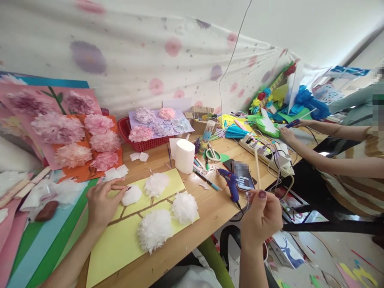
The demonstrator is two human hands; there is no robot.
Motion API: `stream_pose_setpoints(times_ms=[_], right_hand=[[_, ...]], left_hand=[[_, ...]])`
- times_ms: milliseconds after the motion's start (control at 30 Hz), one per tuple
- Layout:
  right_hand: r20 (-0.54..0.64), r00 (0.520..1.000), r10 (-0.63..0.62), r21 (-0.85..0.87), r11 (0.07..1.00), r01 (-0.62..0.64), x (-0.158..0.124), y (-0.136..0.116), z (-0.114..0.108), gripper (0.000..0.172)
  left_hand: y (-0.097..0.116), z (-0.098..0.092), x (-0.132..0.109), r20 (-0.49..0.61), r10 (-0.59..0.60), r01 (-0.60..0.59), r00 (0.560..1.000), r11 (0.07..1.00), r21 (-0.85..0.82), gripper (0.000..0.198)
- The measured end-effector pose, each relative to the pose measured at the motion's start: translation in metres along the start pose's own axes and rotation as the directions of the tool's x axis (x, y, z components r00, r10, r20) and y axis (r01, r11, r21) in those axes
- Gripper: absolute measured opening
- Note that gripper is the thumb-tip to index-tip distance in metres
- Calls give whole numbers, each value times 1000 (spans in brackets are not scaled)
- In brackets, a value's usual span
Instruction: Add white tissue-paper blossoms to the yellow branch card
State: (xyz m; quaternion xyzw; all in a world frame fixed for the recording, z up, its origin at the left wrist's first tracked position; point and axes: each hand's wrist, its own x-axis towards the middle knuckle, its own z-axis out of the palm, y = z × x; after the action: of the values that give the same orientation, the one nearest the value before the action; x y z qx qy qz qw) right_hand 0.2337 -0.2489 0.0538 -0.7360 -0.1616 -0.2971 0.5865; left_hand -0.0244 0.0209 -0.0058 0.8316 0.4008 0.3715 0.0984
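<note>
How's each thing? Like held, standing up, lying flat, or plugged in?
Left hand, fingertips at the small white puff
Right hand, closed on a thin stick
Yellow card, lying flat
Glue gun, set down, not held
White roll, standing upright
Power strip, plugs in it
Red basket, purple flower card on top

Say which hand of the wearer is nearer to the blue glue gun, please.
Right. The right hand, holding a thin stick, is right of the blue glue gun and nearer the camera; the left hand is farther off, at the leftmost white flower on the yellow sheet.
</note>
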Motion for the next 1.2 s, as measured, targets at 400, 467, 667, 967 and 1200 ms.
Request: stream_pose_setpoints(times_ms=[400, 467, 667, 967, 1200], right_hand=[[112, 975, 193, -322, 935, -148, 23, 37, -18, 60], [105, 978, 182, -311, 940, -142, 24, 40, -16, 61], [130, 967, 218, -329, 930, -165, 24, 45, -13, 59], [130, 969, 211, -320, 934, -161, 24, 47, -13, 59], [105, 974, 199, -282, 946, -163, 26, 49, -12, 59]], left_hand=[[0, 4, 2, 193, -197, 228, 961, 961, -154, 35], [4, 1, 1, 204, -210, 237, 956, 964, -118, 37], [10, -3, 0, 247, -229, 259, 942, 961, -97, 40], [10, 0, -1, 314, -299, 344, 901, 934, -98, 33], [6, 6, -4, 337, -155, 201, 929, 974, -107, 36]])
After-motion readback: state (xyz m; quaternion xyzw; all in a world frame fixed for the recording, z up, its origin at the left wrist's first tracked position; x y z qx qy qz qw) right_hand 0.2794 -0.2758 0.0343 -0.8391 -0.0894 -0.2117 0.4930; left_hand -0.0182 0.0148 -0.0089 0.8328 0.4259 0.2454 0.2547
